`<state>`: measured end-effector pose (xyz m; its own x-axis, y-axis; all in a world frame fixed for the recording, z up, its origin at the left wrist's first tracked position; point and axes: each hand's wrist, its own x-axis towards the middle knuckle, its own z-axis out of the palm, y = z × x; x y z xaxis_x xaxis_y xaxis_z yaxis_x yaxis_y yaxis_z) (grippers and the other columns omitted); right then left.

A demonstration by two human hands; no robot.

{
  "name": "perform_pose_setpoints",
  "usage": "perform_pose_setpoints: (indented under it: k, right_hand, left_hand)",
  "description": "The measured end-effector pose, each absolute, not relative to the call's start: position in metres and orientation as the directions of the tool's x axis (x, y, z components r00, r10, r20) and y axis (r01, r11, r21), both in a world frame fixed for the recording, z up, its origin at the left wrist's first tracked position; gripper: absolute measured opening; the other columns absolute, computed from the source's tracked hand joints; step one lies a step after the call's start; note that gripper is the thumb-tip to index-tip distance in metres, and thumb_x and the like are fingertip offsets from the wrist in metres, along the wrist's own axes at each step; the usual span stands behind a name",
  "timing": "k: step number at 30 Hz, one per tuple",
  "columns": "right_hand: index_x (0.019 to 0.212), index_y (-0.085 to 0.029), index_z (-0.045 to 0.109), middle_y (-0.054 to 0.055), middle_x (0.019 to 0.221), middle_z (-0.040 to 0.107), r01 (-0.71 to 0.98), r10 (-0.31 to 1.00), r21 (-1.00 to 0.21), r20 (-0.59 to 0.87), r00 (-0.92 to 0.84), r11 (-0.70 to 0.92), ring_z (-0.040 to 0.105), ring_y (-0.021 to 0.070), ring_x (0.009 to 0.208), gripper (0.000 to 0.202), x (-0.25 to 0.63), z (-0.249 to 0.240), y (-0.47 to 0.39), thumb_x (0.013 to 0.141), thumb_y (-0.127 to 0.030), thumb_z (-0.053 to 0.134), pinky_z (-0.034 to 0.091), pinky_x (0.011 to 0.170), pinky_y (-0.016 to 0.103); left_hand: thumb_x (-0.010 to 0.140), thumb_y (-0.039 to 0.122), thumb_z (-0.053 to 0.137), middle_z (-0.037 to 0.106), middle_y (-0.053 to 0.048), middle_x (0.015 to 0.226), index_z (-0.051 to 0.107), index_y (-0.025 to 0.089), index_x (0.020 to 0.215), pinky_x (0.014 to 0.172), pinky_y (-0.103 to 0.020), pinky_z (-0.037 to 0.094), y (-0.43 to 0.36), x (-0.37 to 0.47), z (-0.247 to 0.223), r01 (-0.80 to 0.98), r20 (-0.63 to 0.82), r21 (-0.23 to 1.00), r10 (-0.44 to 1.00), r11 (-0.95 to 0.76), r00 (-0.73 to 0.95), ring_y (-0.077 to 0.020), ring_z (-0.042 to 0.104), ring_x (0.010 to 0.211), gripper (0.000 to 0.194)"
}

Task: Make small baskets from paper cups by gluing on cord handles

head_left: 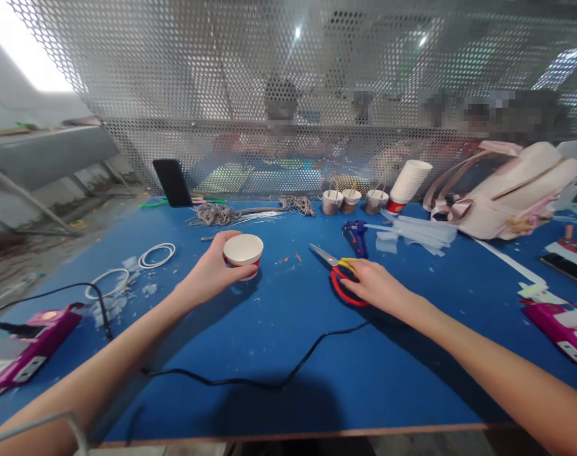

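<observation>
My left hand (218,265) is wrapped round a white and red paper cup (243,251), its open rim facing up. To the right, my right hand (371,283) grips a pair of scissors (338,271) by the red and yellow handles. The scissor blades point away to the upper left, toward the middle of the blue table (278,316). Just beyond the scissors lies a blue glue gun (356,238). Cup and scissors are apart from each other.
Twine bundles (215,214), small decorated cups (332,201) and a stack of paper cups (408,183) line the back, beside a pink backpack (511,190). Glue sticks (418,233) lie at right. White rings (156,256) and a magenta power strip (36,345) sit left; a black cable (250,382) crosses the front.
</observation>
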<state>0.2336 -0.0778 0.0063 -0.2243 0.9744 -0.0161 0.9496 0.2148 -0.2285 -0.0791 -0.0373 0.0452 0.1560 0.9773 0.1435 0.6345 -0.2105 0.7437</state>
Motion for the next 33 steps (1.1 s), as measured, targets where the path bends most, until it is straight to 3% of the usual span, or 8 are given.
perform_pose_setpoints:
  k: [6,9,15,20,27,30,33]
  right_hand:
    - [0.111,-0.006,0.060,0.023,0.106,0.064,0.982,0.988,-0.157,-0.091,-0.124,0.109,0.064,0.0333,0.096,0.032,0.246,-0.003,-0.088,0.089,-0.025,0.048,0.048,0.080,0.040]
    - [0.114,-0.006,0.059,0.023,0.111,0.062,0.966,0.977,-0.188,-0.086,-0.195,0.176,0.064,0.0321,0.098,0.034,0.225,-0.004,-0.090,0.089,-0.026,0.047,0.048,0.081,0.040]
    - [0.118,-0.015,0.058,0.013,0.115,0.063,0.896,0.927,-0.283,-0.049,-0.371,0.343,0.061,0.0236,0.104,0.034,0.191,-0.003,-0.083,0.089,-0.031,0.051,0.047,0.087,0.031]
    - [0.117,-0.010,0.054,0.018,0.116,0.061,0.950,0.982,-0.247,0.017,-0.190,0.189,0.059,0.0275,0.109,0.035,0.205,-0.002,-0.047,0.090,-0.030,0.048,0.044,0.090,0.034]
    - [0.113,-0.010,0.053,0.019,0.104,0.066,0.981,0.998,-0.182,0.018,-0.060,0.062,0.066,0.0288,0.094,0.028,0.205,-0.003,-0.023,0.087,-0.020,0.050,0.049,0.076,0.033]
    - [0.117,-0.011,0.053,0.018,0.113,0.064,0.971,0.992,-0.200,0.033,-0.123,0.127,0.064,0.0276,0.102,0.031,0.203,0.002,-0.035,0.086,-0.019,0.050,0.049,0.082,0.034]
    - [0.125,-0.017,0.050,0.011,0.127,0.059,0.944,0.975,-0.244,0.049,-0.217,0.222,0.057,0.0215,0.115,0.040,0.218,0.014,-0.068,0.086,-0.023,0.053,0.045,0.095,0.031]
  left_hand:
    - [0.067,0.039,0.067,0.062,-0.008,0.107,0.037,0.017,0.125,0.084,-0.037,0.049,-0.026,-0.057,0.022,0.634,-0.001,0.752,0.961,-0.181,0.276,-0.0236,0.064,0.094,0.069]
    - [0.067,0.037,0.066,0.062,-0.009,0.110,0.038,0.017,0.125,0.085,-0.036,0.049,-0.022,-0.046,0.021,0.602,0.031,0.771,0.957,-0.207,0.290,-0.0227,0.064,0.096,0.067]
    - [0.066,0.037,0.066,0.062,-0.009,0.111,0.038,0.015,0.124,0.091,-0.035,0.046,-0.018,-0.035,0.030,0.578,0.133,0.773,0.957,-0.263,0.257,-0.0230,0.060,0.103,0.068]
    - [0.067,0.036,0.064,0.060,-0.010,0.114,0.038,0.015,0.122,0.092,-0.036,0.045,-0.014,-0.036,0.029,0.578,0.175,0.762,0.952,-0.292,0.251,-0.0238,0.058,0.107,0.065]
    - [0.070,0.034,0.065,0.061,-0.011,0.114,0.033,0.015,0.130,0.092,-0.035,0.046,-0.009,-0.027,0.014,0.551,0.132,0.780,0.939,-0.296,0.318,-0.0231,0.061,0.103,0.071]
    - [0.070,0.034,0.065,0.058,-0.013,0.120,0.031,0.014,0.133,0.095,-0.035,0.044,-0.007,-0.026,0.005,0.545,0.128,0.786,0.939,-0.293,0.320,-0.0242,0.059,0.108,0.074]
    - [0.071,0.035,0.065,0.050,-0.016,0.132,0.030,0.014,0.134,0.101,-0.036,0.040,-0.005,-0.030,-0.004,0.557,0.129,0.774,0.936,-0.302,0.329,-0.0254,0.053,0.119,0.075]
